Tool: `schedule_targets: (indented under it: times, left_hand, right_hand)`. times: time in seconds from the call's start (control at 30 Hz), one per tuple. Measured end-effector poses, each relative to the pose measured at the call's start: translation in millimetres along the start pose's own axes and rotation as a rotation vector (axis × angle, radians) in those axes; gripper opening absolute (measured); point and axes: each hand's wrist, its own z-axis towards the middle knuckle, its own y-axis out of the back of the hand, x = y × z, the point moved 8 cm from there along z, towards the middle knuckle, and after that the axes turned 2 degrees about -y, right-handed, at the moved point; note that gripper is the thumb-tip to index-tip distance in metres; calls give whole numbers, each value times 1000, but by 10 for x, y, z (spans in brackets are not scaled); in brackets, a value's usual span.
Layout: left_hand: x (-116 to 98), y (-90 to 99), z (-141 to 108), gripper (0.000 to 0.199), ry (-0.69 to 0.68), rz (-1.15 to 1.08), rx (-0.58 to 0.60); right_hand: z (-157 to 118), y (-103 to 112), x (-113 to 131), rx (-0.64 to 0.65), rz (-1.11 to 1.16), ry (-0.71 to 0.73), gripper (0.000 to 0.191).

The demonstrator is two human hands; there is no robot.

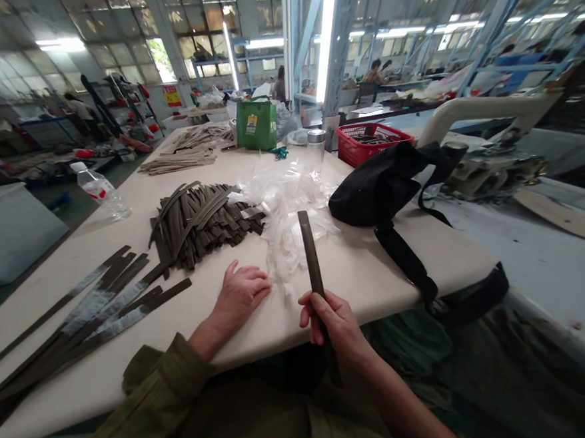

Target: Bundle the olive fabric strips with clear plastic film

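Note:
My right hand [333, 322] grips a dark flat strip [310, 250] between thumb and fingers; the strip points up and away from me over the table's front edge. My left hand [241, 292] rests on the pale table [184, 335], holding nothing, its fingers bent slightly and partly apart. Beyond the left hand lies a heap of short dark strips [197, 219]. Long dark strips with whitish wrapping [90, 308] spread over the table at the left. Crumpled clear plastic [289, 225] lies just past both hands.
A black bag [375, 185] with a strap is at the right, near a red basket [371, 141] and a sewing machine [492, 159]. Farther back stand a green bag [256, 124] and a clear jar [315, 154]. A plastic bottle [101, 192] lies left. People sit in the background.

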Motion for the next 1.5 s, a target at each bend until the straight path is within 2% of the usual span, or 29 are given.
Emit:
schedule_targets:
  times: [0.17,0.23,0.37,0.47,0.53,0.6,0.63,0.7,0.77,0.8,0.87,0.97,1.1,1.2,1.27,1.37,1.5]
  left_hand:
    - [-258,390,-174,10,-121,95,-308]
    - [-409,463,-305,12,-172,113,-392]
    - [-644,402,-509,17,-219,126,-438]
    - [-684,338,-601,21,-199,84,-434]
    - [-603,349,-643,21,-108,-32,-448]
    - [-405,342,-663,23,107,-266,-436]
    - [-294,287,-665,25,244,-427,-392]
    - [-167,66,-657,35,505,-799,-225]
    - [-227,-175,-624,43,670,-1127,-18]
    - [-281,-253,-598,43,718,-1246,49]
    - [-352,-340,-535,36,778,-1395,95]
    - [-322,-369,-452,29,843,-1535,-18]
    - [-174,-300,-357,25,904,-1743,-290]
    - [-77,-203,-276,25,930,-1865,-488]
    - [-43,-153,-227,22,948,-1915,-580]
    - [-40,-105,-164,19,939,-1938,-630]
    - [-89,-107,-143,23,908,-1903,-592]
  right_hand:
    - [72,-65,19,-34,-195,-47,34]
    - [144,-138,31,-22,-266,-61,37]
    - [322,-227,65,-41,-367,-35,42]
    - [412,-238,104,-57,-413,16,42]
    - [426,-235,151,-51,-414,50,42]
    - [404,-234,237,-43,-420,102,41]
    - [383,-242,289,-36,-431,134,40]
    - [332,-275,394,-19,-471,196,39]
    - [283,-313,478,-12,-524,243,39]
    - [261,-326,509,-13,-546,258,38]
    - [219,-332,548,-12,-558,263,35]
    - [132,-268,571,-2,-513,231,35]
    - [-82,-71,535,-36,-503,179,30]
    - [-282,-45,387,44,-605,154,33]
    - [-404,-56,274,79,-739,164,35]
    - [-516,-81,177,65,-912,223,36]
    - [-521,-131,138,52,-1050,287,36]
